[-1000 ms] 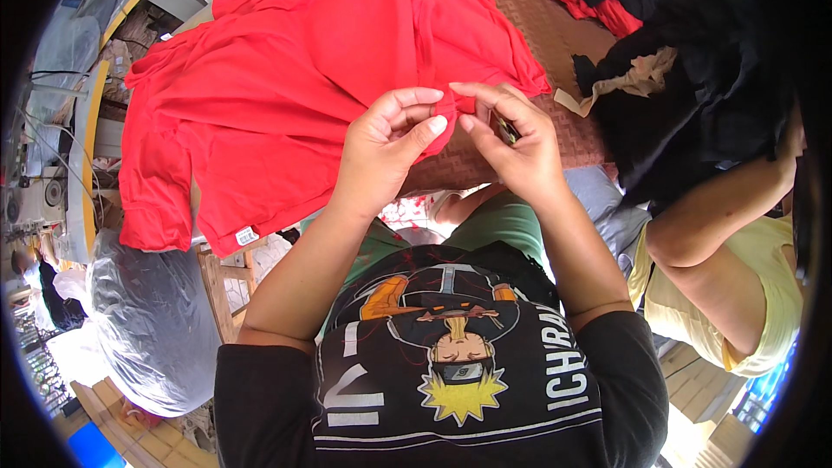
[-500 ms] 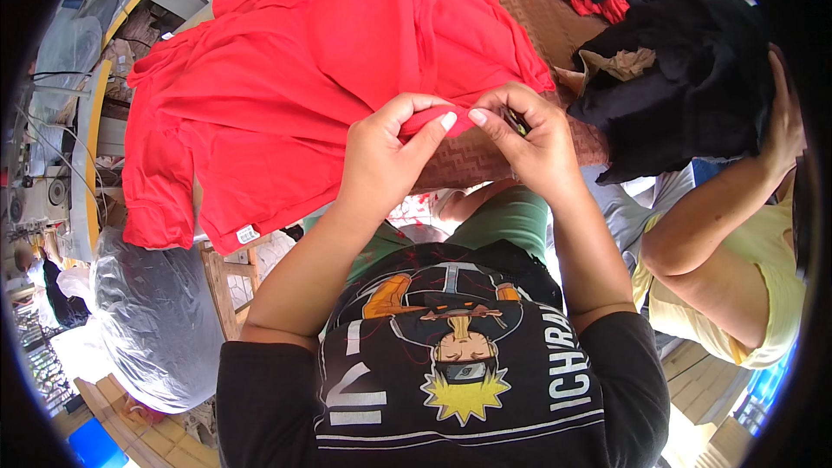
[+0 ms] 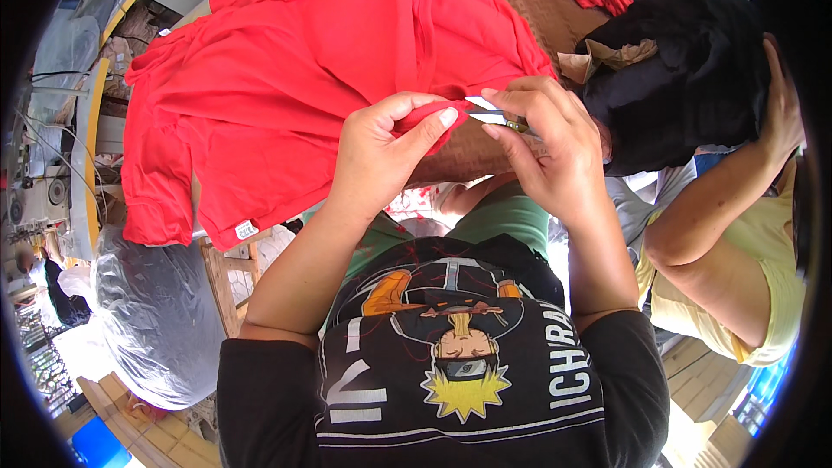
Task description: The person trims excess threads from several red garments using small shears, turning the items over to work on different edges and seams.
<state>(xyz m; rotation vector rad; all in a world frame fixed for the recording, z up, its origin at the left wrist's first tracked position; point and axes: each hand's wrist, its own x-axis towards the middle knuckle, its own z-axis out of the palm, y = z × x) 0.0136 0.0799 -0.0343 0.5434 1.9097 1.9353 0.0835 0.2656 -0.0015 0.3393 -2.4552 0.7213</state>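
A large red garment [image 3: 286, 69] lies spread over the brown-covered table. My left hand [image 3: 377, 147] pinches a fold of its near edge between thumb and fingers. Thread snips [image 3: 511, 125] with pointed metal blades are gripped in my right hand [image 3: 555, 143], between thumb and fingers. Their blades point left, apart from each other, and their tips are at the pinched red edge beside my left thumb. Most of the snips' handle is hidden by my right fingers. A small white label [image 3: 247, 230] shows at the garment's lower left corner.
At right, a co-worker's hand [image 3: 783, 100] holds a black garment [image 3: 676, 78] close to my right hand. Brown patterned cloth [image 3: 546, 0] covers the table. A plastic-wrapped bundle [image 3: 147, 321] stands at left, near a wooden stool [image 3: 227, 282]. Machines with yellow edging [image 3: 101, 95] line the far left.
My right hand has shifted right and turned, bringing the snips' blades out to the red edge. My left hand keeps its pinch. The co-worker's black garment has moved slightly.
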